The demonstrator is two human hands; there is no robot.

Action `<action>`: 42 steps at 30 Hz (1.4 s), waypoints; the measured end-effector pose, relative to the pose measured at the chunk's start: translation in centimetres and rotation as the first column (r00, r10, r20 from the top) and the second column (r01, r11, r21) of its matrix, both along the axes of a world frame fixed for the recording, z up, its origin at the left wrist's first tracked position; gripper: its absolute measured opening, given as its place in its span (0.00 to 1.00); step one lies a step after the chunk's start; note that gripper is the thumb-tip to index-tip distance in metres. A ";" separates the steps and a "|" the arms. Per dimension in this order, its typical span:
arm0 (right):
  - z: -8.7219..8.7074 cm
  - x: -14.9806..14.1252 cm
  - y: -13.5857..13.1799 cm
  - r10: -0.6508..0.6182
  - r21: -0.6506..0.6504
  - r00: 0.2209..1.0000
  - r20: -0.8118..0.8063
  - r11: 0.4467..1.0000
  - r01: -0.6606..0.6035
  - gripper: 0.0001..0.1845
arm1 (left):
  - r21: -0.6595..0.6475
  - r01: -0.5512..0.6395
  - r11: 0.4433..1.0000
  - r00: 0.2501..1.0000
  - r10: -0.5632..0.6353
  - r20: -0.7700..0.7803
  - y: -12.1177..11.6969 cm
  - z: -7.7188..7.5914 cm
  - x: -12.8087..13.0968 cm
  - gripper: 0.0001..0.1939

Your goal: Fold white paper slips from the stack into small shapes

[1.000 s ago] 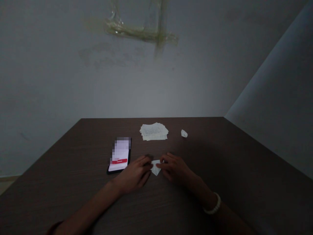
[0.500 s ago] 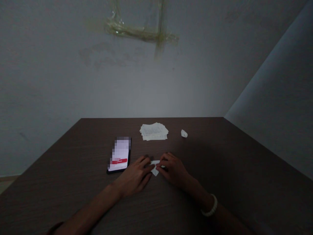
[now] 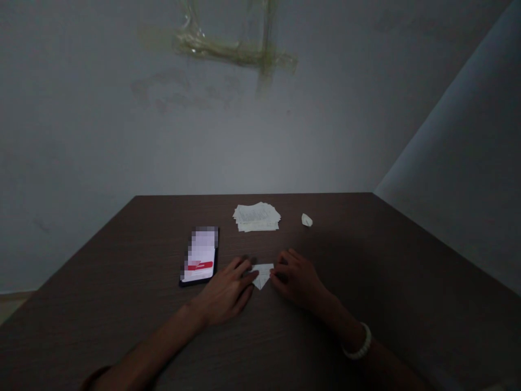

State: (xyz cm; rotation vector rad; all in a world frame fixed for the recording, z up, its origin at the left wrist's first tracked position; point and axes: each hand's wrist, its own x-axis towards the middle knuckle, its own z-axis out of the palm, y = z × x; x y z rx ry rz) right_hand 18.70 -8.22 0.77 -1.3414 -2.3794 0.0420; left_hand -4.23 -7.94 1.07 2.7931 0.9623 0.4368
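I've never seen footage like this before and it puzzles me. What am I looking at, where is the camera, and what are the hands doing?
There is no machine here. The camera sits on a person's head and looks forward and down, so the two arms reaching in from the bottom are that person's own. The left hand and the right hand rest on a dark wooden table and pinch a small folded piece of paper between their fingertips. Farther back lie a stack of paper slips and a small folded paper bit. A phone with its screen lit lies beside the left hand. The right wrist wears a pale bracelet.
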 end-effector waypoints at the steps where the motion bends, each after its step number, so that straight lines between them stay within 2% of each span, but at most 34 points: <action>1: 0.0 0.3 0.0 -0.010 0.003 1.000 0.005 1.000 0.010 0.07 | 0.002 0.001 1.000 1.000 -0.001 0.007 0.0 0.0 0.0 0.18; 10: -0.5 0.3 0.2 -0.046 0.030 0.999 -0.023 0.998 0.046 0.07 | 0.002 -0.004 1.000 0.999 0.004 0.046 0.1 -0.2 0.0 0.19; 13: -0.8 0.0 0.4 0.038 -0.004 0.997 -0.067 0.999 -0.039 0.06 | 0.009 -0.007 1.000 0.998 0.006 0.057 0.0 -0.2 0.0 0.19; 16: -1.2 -0.1 0.6 0.137 -0.063 0.985 -0.106 0.988 -0.144 0.09 | 0.011 -0.005 1.000 1.000 0.004 0.026 -0.1 0.2 0.1 0.19; 19: -1.2 0.0 0.7 0.166 -0.104 0.981 -0.099 0.979 -0.176 0.13 | 0.005 0.001 1.000 1.000 -0.001 0.003 -0.2 0.4 0.2 0.19; 29: -0.3 -0.4 0.1 0.140 -0.129 0.990 -0.035 0.981 -0.143 0.15 | 0.022 0.007 1.000 1.000 -0.008 0.016 -0.1 0.1 0.1 0.21; 38: -0.1 -0.4 -0.2 0.092 -0.127 0.995 -0.028 0.987 -0.095 0.17 | 0.110 -0.156 0.982 0.988 0.157 -0.002 -0.6 0.6 0.2 0.11; 42: -0.2 -0.5 -0.3 0.091 -0.113 0.995 -0.038 0.989 -0.094 0.16 | 0.129 -0.175 0.976 0.984 0.178 -0.012 -0.4 0.4 0.1 0.11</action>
